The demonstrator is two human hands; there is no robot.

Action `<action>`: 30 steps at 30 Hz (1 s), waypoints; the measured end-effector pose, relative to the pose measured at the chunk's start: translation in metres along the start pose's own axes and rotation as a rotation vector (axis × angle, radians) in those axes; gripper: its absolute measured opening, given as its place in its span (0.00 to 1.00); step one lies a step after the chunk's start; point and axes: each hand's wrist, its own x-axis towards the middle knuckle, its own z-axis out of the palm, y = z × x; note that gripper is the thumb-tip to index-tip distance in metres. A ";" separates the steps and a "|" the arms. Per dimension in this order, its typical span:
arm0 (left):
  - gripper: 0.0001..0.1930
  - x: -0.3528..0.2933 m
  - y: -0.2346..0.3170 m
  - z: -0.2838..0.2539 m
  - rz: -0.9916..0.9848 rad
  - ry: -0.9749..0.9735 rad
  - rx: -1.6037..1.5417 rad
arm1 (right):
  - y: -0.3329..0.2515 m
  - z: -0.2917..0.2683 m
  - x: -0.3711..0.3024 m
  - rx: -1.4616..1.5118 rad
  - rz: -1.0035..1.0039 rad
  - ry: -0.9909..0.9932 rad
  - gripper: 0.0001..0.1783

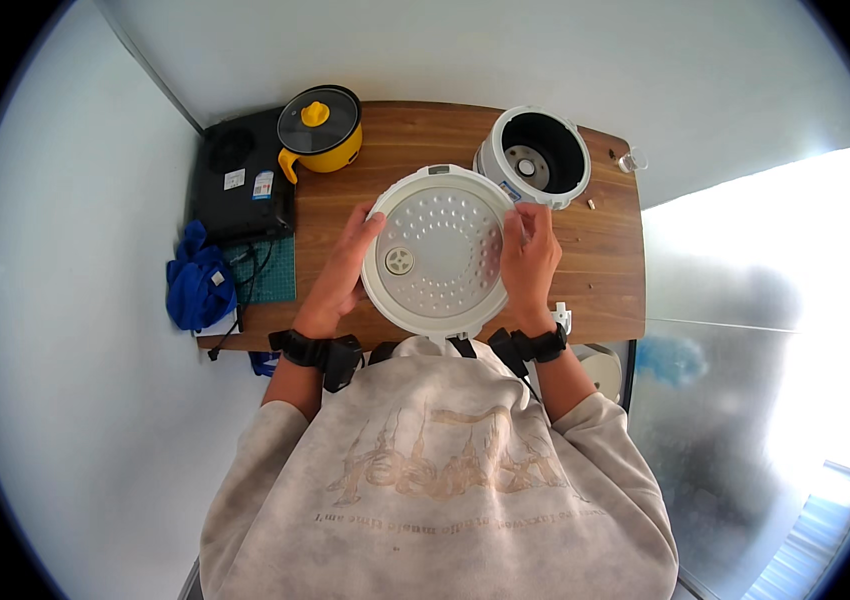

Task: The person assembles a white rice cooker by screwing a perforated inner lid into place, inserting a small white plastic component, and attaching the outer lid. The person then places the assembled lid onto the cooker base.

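Note:
Between my two hands is a round white rice cooker lid [445,245], its dimpled metal inner plate facing up. A small round slotted vent cap [399,261] sits on the plate's left part. My left hand [347,262] grips the lid's left rim, thumb on top and fingers underneath. At the upper right rim, my right hand [530,252] has its fingers bent and pressed against the edge. Just beyond it stands the white rice cooker body [486,160], lidless, with its dark inside and a round metal heating plate [527,166] showing.
On the wooden table [415,130], a yellow pot [337,155] with a glass lid stands at the back left. Beside it are a black appliance [235,195], a blue cloth [200,285] and a green mat [275,272]. A small clear cup [633,160] sits at the right edge, near small bits.

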 end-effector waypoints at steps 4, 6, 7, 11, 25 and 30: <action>0.22 0.003 -0.004 -0.003 0.017 -0.006 -0.004 | 0.000 0.000 0.001 0.018 0.040 -0.010 0.06; 0.22 0.004 -0.006 -0.004 0.026 -0.003 0.019 | 0.000 -0.001 0.001 0.045 0.091 -0.024 0.06; 0.22 0.004 -0.007 -0.005 0.032 0.000 0.032 | -0.001 -0.002 0.002 0.071 0.128 -0.039 0.07; 0.22 0.003 -0.009 -0.006 0.072 0.050 0.066 | 0.009 -0.001 0.007 0.283 0.199 -0.100 0.10; 0.20 0.005 -0.004 -0.010 0.187 0.119 0.170 | 0.007 -0.008 0.007 0.593 0.326 -0.245 0.12; 0.20 0.005 -0.003 -0.008 0.227 0.137 0.248 | 0.001 -0.007 0.005 0.422 0.240 -0.182 0.12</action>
